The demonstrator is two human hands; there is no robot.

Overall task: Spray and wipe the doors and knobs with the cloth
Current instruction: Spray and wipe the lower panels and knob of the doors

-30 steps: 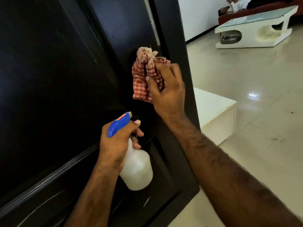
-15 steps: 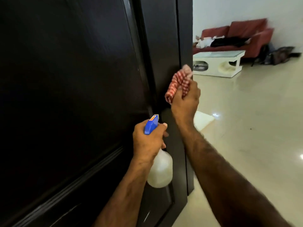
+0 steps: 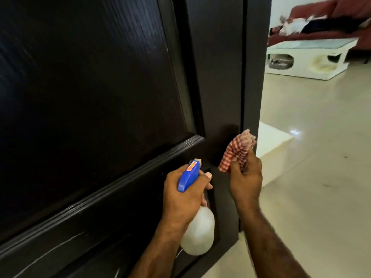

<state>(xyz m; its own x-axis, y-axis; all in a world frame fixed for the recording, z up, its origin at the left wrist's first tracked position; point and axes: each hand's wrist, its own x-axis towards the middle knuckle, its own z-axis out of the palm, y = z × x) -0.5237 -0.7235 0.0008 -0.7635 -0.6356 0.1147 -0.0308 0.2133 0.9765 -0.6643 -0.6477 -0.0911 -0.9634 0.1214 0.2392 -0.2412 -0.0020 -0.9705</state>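
A dark, almost black panelled door fills the left and middle of the head view. My left hand grips a white spray bottle with a blue trigger head, its nozzle pointing at the door. My right hand holds a bunched red-and-white checked cloth close to the door's right stile near its edge; whether it touches is unclear. No knob is visible.
Right of the door edge lies a glossy pale tiled floor. A low white block stands just past the door. Farther back are a white coffee table and a red sofa with things lying on it.
My right hand with the cloth has come down the door's edge to beside the spray bottle. The view has swung left and nearer the door.
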